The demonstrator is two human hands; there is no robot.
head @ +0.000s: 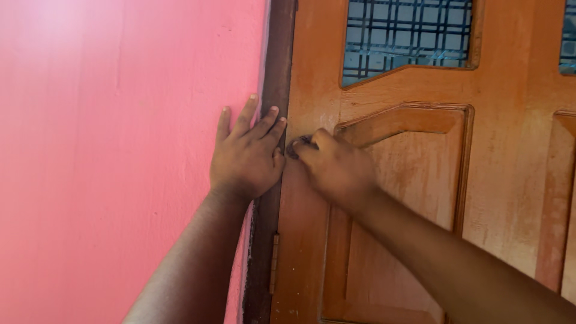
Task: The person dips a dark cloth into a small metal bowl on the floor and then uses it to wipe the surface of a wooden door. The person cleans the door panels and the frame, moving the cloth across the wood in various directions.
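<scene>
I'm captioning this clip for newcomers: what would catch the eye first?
The bright pink wall fills the left half, meeting an orange wooden door with a grilled window. At the dark frame, the left hand lies flat, and the right hand pinches a small dark fitting.

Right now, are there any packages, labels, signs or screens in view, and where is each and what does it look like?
None in view: only a plain pink wall, an orange-brown wooden door with grilled glass panes, and two hands, left hand flat on the wall by the frame, right hand at the door's edge.
</scene>
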